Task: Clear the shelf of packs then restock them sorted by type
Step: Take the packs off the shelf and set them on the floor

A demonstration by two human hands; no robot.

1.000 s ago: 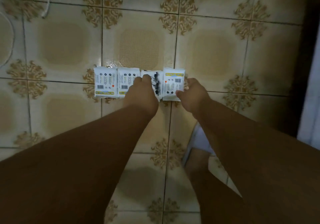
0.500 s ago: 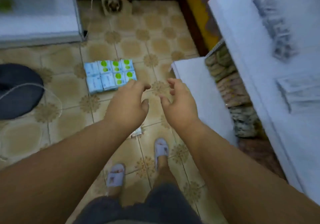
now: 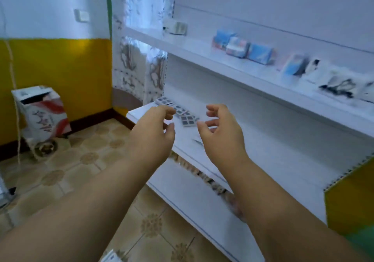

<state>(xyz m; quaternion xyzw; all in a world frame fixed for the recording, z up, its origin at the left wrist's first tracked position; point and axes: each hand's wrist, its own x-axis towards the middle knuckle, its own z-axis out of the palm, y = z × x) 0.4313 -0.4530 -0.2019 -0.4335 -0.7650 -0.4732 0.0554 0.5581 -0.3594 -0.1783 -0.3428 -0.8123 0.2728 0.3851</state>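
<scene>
head view looks down two bare forearms toward a white shelf unit. the left hand (image 3: 155,132) and the right hand (image 3: 220,132) hang side by side in front of the middle shelf (image 3: 273,152), both empty, fingers loosely curled and spread, thumbs apart from the fingers. the posture reads as a reach, palms facing each other so as to gather something between them.

just beyond the fingertips, near the left end of that shelf, lie flat packs with dark squares (image 3: 178,110); three can be made out in a loose line, lying flat, likely because they are thin. they look like the nearest target.

on the upper shelf (image 3: 202,51), well apart from the hands, stand blue boxes (image 3: 241,48), three counted clearly, then a tilted blue pack (image 3: 293,65) and blurred white packs with black marks (image 3: 340,83), too smeared to count. by my reading the clearing is only partly done, since both shelves hold stock.

a white corner of a pack (image 3: 110,258) shows on the tiled floor (image 3: 81,160) at the bottom edge.
</scene>
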